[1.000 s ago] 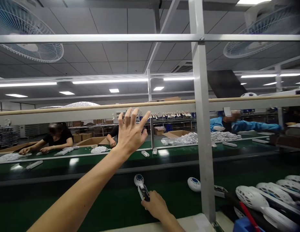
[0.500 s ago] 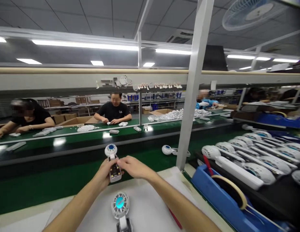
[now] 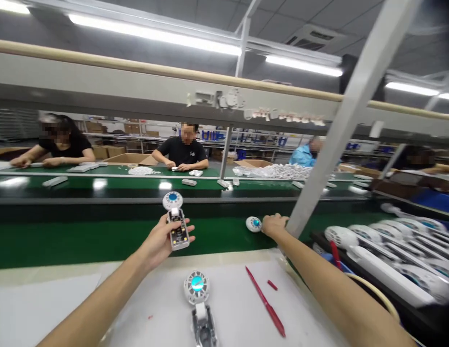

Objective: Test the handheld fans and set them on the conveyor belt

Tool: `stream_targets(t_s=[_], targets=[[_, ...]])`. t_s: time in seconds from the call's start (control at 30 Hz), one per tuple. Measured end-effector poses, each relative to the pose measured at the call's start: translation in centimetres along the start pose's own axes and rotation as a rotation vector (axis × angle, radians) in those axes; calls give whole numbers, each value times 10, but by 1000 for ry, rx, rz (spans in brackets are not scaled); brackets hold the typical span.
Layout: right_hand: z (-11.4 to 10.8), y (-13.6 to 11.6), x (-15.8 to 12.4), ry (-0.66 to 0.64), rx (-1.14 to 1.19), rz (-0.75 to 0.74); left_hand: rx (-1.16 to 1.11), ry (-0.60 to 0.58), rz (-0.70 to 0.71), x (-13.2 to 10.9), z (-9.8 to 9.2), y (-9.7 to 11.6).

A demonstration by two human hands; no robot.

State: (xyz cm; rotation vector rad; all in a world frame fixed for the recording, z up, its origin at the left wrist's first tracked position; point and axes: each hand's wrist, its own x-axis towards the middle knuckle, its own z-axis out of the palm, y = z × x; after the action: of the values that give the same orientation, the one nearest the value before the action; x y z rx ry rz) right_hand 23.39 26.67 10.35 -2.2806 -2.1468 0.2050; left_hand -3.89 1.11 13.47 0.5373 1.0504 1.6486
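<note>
Clasping a round-headed plastic device [image 3: 179,235] in left hand [image 3: 165,238], right hand [image 3: 275,224] beside a white disc [image 3: 253,224], grip unclear

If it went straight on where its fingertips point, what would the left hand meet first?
Probably the round white part beside the right hand, though the left hand might pass above; depth is unclear.

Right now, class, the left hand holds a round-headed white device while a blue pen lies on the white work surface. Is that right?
Not quite: the pen is red, not blue, as the head view shows. It does lie on the white work surface, and the left hand does hold a round-headed white device.
</note>
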Motion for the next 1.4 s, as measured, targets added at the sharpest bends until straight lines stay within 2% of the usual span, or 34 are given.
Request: stream_targets(t_s=[0.1,0.2,0.3,0.37,0.4,0.47,0.5,0.6,0.7,0.87,1.1,1.27,1.4], targets=[[5,-9,-3,-44,89,-132,37,-98,89,-15,2,9],[5,-29,-19,-130,329,-290,53,-192,160,-25,-1,20],[-4,-57,-54,-194,643,-406,99,-276,203,-34,-2,30],[-20,-75,-84,-255,854,-450,132,-314,239,-40,-1,36],[-30,-83,-101,-315,965,-456,137,-322,254,-43,0,38],[-52,-94,-132,-576,1334,-372,132,-318,287,-48,2,42],[-62,-98,-146,-659,1445,-335,128,-314,302,-50,2,43],[-79,-104,-180,-782,1580,-348,137,-318,329,-54,1,47],[-77,-105,-200,-782,1608,-441,152,-322,327,-57,-2,52],[-68,-101,-216,-725,1605,-575,180,-329,350,-64,-2,56],[-61,-98,-224,-497,1612,-839,231,-365,399,-68,1,53],[-56,-97,-223,-496,1575,-927,232,-362,400,-68,2,52],[-54,-98,-223,-505,1605,-935,226,-339,407,-69,6,52]])
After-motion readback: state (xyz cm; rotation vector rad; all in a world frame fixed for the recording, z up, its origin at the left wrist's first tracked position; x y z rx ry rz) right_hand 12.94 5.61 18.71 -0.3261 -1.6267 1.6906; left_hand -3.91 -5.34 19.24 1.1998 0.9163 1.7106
